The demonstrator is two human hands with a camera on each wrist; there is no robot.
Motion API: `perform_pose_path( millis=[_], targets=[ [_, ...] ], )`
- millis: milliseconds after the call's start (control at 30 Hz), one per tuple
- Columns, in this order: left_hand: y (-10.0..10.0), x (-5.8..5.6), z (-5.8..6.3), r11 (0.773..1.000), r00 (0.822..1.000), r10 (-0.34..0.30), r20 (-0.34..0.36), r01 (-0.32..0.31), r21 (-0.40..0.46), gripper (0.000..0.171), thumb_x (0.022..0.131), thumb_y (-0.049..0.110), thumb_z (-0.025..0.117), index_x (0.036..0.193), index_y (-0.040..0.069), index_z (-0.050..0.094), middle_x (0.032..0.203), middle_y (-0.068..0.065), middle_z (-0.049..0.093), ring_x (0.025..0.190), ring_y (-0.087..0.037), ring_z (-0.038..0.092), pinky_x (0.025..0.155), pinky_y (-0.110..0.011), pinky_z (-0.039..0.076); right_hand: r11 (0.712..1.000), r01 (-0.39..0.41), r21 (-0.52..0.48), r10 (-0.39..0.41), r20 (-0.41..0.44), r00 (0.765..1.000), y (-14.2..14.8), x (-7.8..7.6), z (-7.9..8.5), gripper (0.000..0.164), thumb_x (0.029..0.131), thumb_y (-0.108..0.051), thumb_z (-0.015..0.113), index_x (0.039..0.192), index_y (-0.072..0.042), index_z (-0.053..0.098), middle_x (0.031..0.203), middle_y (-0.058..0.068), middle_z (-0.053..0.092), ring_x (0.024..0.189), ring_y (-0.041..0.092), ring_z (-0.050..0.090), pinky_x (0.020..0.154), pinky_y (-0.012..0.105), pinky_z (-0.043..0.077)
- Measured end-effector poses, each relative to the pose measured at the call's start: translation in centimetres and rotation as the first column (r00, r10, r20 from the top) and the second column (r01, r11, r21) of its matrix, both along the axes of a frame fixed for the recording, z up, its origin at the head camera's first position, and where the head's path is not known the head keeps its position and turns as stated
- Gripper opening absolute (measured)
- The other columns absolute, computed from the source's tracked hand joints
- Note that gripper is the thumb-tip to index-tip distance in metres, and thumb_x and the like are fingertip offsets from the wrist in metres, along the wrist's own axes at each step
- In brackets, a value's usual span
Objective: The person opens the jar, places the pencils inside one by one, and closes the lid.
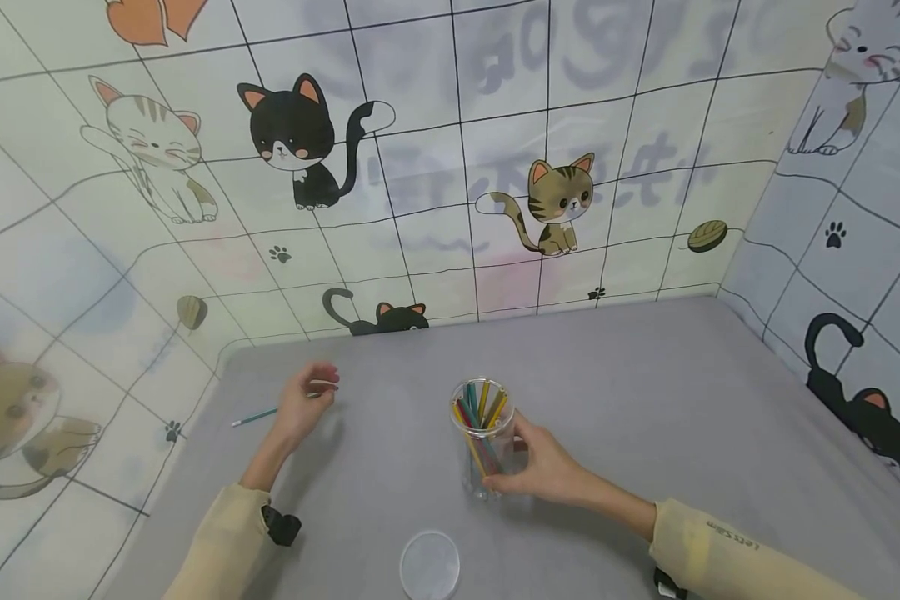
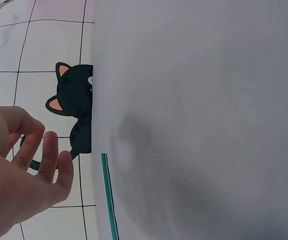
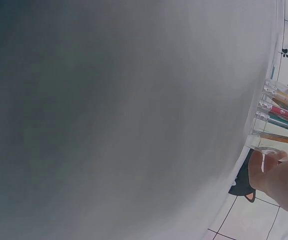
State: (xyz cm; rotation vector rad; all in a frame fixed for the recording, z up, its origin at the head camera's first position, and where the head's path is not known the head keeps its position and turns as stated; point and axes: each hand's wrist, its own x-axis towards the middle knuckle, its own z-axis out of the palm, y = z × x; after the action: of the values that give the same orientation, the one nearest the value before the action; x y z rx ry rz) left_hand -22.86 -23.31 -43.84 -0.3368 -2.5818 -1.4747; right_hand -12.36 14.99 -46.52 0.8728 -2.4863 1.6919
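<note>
A clear jar (image 1: 476, 479) stands upright on the table, with several colored pencils (image 1: 482, 404) inside it. My right hand (image 1: 543, 462) grips the jar from its right side, thumb at the front. The right wrist view shows the pencil ends (image 3: 284, 112) through the jar wall, with part of the right hand (image 3: 284, 175) at the edge. Over at the left, a teal pencil (image 1: 253, 417) lies on the table, partly hidden behind my left hand (image 1: 305, 408). In the left wrist view, that hand (image 2: 28, 170) is loosely curled above the teal pencil (image 2: 108, 197), holding nothing.
A round clear lid (image 1: 430, 567) lies flat near the front of the grey tabletop (image 1: 622, 375). Cloth walls (image 1: 427, 192) printed with cats and grid lines enclose the back and both sides.
</note>
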Motion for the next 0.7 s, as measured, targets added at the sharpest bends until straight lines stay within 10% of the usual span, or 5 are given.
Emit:
perform_pose_path(
  millis=[700],
  targets=[
    [-2.6,-2.0,-1.2,0.993,0.996,0.080,0.035,-0.077,-0.094,0.039,0.089,-0.011,0.060,0.127,-0.004,0.055,0.125,-0.024,0.058,0.114,-0.041,0.057,0.094,-0.050,0.050,1.000,0.005,0.000,-0.005,0.007,1.000,-0.1,-0.1,0.0,0.073,0.073,-0.021,0.089,0.135,-0.017,0.050,0.125,-0.003,0.064,0.116,0.019,0.058,0.092,0.044,0.051]
  ],
)
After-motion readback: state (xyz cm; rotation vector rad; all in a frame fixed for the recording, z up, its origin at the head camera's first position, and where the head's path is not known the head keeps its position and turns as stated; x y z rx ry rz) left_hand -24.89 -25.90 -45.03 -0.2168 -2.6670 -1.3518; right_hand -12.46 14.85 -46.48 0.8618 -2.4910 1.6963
